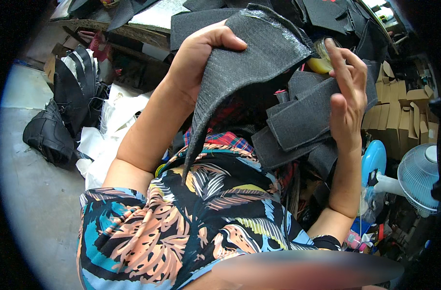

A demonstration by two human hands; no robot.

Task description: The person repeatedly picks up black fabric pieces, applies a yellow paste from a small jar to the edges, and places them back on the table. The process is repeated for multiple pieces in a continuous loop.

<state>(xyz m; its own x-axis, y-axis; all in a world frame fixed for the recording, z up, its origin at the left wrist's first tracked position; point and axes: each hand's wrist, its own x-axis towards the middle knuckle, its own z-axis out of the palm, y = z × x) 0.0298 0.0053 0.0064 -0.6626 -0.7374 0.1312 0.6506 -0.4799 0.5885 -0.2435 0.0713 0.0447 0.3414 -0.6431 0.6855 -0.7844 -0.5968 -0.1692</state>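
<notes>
My left hand (201, 53) grips a curved black felt-like sheet (240, 63), the thumb on its upper face and the other fingers hidden beneath. The sheet is held up, and a long narrow end hangs toward my lap. A shiny whitish smear runs along its far right edge. To the right of the sheet is my right hand (348, 92), its fingers apart and nothing visible in them. Its fingertips are at a glass jar (319, 63) with yellowish contents; whether they touch it I cannot tell.
Black strips (302, 116) lie stacked on and beside my lap, with more black sheets (327, 14) on the far table. Black bags (75, 92) and white cloth (119, 116) sit at left. Cardboard boxes (399, 106) and a blue-white fan (418, 174) stand at right.
</notes>
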